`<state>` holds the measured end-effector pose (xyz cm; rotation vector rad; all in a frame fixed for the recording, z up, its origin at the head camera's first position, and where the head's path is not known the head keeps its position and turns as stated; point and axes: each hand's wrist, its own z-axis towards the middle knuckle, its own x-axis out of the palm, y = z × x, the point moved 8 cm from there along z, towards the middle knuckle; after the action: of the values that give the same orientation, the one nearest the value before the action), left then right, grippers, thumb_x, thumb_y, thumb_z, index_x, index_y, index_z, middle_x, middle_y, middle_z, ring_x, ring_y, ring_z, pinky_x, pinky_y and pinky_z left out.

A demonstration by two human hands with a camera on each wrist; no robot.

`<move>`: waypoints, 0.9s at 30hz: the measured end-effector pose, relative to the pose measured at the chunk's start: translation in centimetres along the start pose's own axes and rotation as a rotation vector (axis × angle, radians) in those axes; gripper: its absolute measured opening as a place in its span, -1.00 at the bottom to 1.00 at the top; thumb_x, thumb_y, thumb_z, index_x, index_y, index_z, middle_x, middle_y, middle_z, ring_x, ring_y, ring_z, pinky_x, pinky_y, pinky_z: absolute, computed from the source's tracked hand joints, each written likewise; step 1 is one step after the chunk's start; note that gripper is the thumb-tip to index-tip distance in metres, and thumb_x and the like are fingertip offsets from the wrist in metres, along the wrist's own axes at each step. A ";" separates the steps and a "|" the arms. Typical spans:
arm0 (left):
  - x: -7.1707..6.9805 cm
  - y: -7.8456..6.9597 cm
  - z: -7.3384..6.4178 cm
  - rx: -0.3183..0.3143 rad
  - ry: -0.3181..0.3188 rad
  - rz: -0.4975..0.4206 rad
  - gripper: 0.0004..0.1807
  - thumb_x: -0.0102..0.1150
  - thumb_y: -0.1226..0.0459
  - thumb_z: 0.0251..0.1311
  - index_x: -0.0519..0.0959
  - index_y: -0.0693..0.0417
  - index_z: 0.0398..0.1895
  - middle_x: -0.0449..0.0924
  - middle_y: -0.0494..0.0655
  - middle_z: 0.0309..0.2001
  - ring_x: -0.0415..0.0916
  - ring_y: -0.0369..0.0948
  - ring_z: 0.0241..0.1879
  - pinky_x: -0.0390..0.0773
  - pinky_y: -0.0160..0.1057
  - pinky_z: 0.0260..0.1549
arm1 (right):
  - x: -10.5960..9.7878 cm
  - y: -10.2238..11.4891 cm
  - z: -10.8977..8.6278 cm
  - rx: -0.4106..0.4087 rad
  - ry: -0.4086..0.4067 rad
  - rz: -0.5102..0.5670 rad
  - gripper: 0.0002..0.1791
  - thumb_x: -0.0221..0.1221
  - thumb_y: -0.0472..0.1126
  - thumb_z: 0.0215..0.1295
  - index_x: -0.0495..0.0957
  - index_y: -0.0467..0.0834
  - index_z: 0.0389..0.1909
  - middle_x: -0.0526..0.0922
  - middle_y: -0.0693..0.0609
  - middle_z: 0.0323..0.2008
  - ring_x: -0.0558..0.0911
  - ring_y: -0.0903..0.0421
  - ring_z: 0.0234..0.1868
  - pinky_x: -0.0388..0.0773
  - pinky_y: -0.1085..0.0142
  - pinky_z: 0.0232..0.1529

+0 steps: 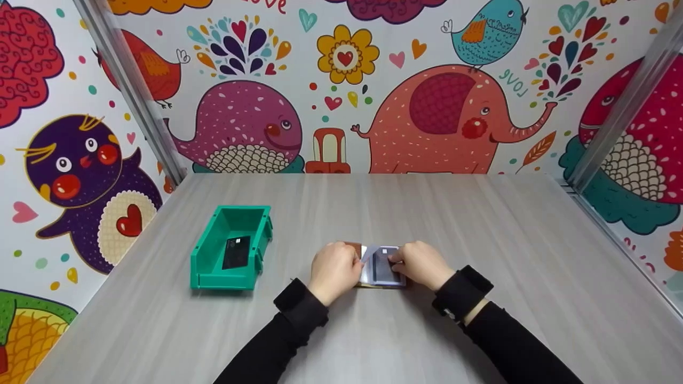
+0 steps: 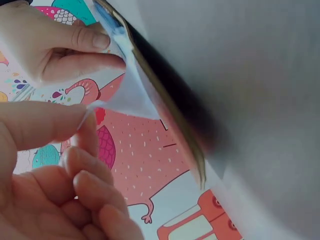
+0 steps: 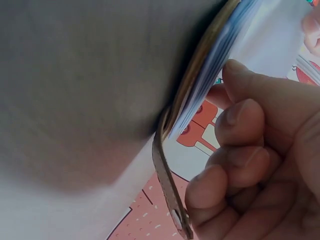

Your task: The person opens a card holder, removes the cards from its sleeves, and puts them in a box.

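In the head view a brown card holder (image 1: 352,246) lies spread on the table with its clear sleeves up. A dark card (image 1: 383,266) with a pale chip shows on its right side. My left hand (image 1: 335,268) pinches a clear plastic sleeve (image 2: 132,95) between thumb and forefinger, lifting it off the pages. At the dark card, the thumb and forefinger of my right hand (image 1: 424,264) touch the sleeve stack (image 3: 220,55); whether they pinch or only press cannot be made out. A snap strap (image 3: 170,187) hangs from the cover by that hand.
To the left stands a green open bin (image 1: 221,281) with a black card (image 1: 236,252) leaning inside. The grey table (image 1: 480,213) runs to patterned walls (image 1: 341,149) at the back and sides, with metal posts in the corners.
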<state>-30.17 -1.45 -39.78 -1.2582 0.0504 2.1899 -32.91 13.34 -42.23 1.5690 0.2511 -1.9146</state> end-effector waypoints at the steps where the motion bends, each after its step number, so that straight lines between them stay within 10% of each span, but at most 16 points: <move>1: -0.1 0.1 0.0 0.000 -0.001 0.003 -0.73 0.34 0.35 -0.10 0.49 0.04 -0.82 0.45 -0.13 -0.65 0.47 -0.08 -0.57 0.44 -0.12 -0.56 | 0.0 0.0 0.0 0.006 0.003 0.003 -0.82 0.43 -0.38 0.01 0.79 -0.16 -0.31 0.74 -0.05 -0.44 0.65 0.05 -0.49 0.54 0.15 -0.45; 27: -0.5 2.0 0.0 -0.078 0.034 0.007 -0.63 0.19 0.40 -0.22 0.23 -0.08 -0.89 0.23 -0.27 -0.76 0.35 -0.13 -0.68 0.33 -0.15 -0.68 | 0.0 -0.1 0.0 0.009 0.002 -0.012 -0.88 0.43 -0.36 0.01 0.78 -0.12 -0.40 0.71 0.00 -0.49 0.58 0.09 -0.54 0.52 0.15 -0.45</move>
<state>-31.01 -3.30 -39.84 -1.3392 -0.0171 2.1953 -32.95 13.40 -42.24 1.5794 0.2538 -1.9262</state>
